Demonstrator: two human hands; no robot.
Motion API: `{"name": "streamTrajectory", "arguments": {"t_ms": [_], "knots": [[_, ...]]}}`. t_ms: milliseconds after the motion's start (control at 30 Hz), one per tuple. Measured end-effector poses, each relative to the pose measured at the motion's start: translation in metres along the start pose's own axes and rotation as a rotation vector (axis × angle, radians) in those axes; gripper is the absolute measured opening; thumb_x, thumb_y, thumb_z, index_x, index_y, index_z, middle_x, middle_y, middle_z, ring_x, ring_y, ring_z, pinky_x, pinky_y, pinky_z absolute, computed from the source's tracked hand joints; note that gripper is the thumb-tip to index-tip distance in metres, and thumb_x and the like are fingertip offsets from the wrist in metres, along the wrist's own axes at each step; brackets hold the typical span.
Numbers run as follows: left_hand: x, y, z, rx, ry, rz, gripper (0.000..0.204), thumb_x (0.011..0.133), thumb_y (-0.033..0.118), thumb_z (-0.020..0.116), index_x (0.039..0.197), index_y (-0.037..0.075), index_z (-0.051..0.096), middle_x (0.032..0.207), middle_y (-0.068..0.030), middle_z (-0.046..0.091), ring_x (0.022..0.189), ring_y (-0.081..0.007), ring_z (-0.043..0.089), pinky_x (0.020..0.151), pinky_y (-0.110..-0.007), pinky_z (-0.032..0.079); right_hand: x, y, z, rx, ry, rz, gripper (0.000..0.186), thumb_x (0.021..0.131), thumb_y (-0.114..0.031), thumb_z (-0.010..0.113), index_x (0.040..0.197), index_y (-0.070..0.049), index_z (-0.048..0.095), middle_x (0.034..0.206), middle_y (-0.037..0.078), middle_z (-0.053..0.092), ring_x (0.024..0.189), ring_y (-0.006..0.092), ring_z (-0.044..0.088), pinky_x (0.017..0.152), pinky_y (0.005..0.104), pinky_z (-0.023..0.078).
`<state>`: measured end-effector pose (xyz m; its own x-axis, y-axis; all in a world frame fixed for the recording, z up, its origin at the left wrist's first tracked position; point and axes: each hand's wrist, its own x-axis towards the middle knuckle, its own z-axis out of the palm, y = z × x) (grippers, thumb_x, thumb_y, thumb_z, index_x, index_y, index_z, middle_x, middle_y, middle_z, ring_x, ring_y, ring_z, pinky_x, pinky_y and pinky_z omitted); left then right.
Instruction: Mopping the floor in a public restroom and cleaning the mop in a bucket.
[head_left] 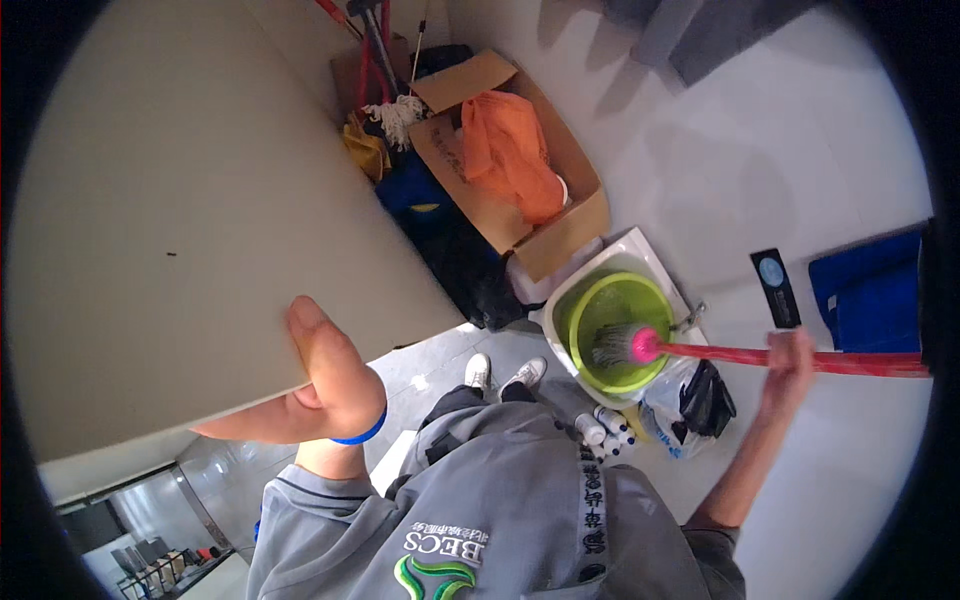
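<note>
My left hand (320,385) grips the edge of a large pale door panel (190,250), with the thumb on the near face and the fingers round the other side. A blue band circles that wrist. On the right, my right hand (790,362) is closed round the red handle of a mop (715,353). The mop's pink socket and grey strands rest inside a lime-green basin (663,297). That basin sits in a white sink (642,250) with a metal tap (690,318) at its right side.
An open cardboard box (580,235) holding orange cloth (510,150) stands beyond the sink. Other mops and handles (385,70) lean in the far corner. Several white bottles (605,430) and a plastic bag (680,410) lie below the sink. Blue cloth (870,290) hangs at right.
</note>
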<state>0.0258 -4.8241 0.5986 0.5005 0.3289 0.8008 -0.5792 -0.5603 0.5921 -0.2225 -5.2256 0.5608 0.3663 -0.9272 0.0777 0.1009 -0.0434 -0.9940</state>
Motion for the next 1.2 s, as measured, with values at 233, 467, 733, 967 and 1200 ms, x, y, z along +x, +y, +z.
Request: {"name": "streamTrajectory", "arguments": {"t_ms": [233,467,733,967,1200], "knots": [[0.006,-0.021,-0.013,-0.117,-0.107,0.049,0.056,0.08,0.005,0.063,0.128,0.002,0.035,0.113,-0.0209,0.054,0.096,-0.0234,0.063,0.078,-0.04,0.059,-0.012,-0.152,-0.007,-0.003,-0.247,-0.265,0.047,0.098,-0.018,0.048,0.054,-0.017,0.03,0.047,0.0,0.03,0.047,0.0108,0.031,0.079,0.035,0.043],[0.014,-0.025,-0.007,0.035,-0.098,0.327,0.048,0.08,0.015,0.066,0.121,0.004,0.042,0.099,-0.0131,0.062,0.08,-0.0172,0.068,0.07,-0.037,0.061,-0.012,-0.217,-0.053,0.102,-0.178,-0.342,0.045,0.097,-0.007,0.045,0.055,-0.015,0.032,0.048,0.001,0.027,0.046,0.0108,0.028,0.09,0.0407,0.047],[0.026,0.015,0.003,-0.015,-0.132,0.326,0.034,0.081,0.016,0.065,0.109,0.003,0.051,0.086,-0.0109,0.065,0.077,-0.0174,0.07,0.068,-0.038,0.06,-0.024,-0.224,-0.013,0.072,0.133,-0.488,0.034,0.091,-0.006,0.048,0.058,-0.004,0.04,0.048,0.005,0.025,0.044,0.0138,0.027,0.1,0.0503,0.046],[0.027,0.016,-0.001,-0.021,-0.215,0.314,0.052,0.076,-0.007,0.059,0.121,-0.009,0.035,0.1,-0.0217,0.06,0.078,-0.0204,0.067,0.074,-0.031,0.057,-0.021,-0.21,-0.03,0.121,-0.08,-0.351,0.043,0.097,-0.006,0.046,0.057,-0.015,0.033,0.048,0.0,0.025,0.045,0.0109,0.027,0.088,0.0401,0.047],[0.022,-0.007,-0.002,0.093,-0.145,0.38,0.034,0.08,0.016,0.065,0.108,0.0,0.055,0.087,-0.0144,0.068,0.077,-0.0203,0.071,0.062,-0.038,0.059,-0.047,-0.135,-0.067,0.156,0.138,-0.218,0.041,0.097,-0.012,0.046,0.059,-0.015,0.031,0.05,-0.002,0.024,0.046,0.0104,0.024,0.076,0.0345,0.041]]}}
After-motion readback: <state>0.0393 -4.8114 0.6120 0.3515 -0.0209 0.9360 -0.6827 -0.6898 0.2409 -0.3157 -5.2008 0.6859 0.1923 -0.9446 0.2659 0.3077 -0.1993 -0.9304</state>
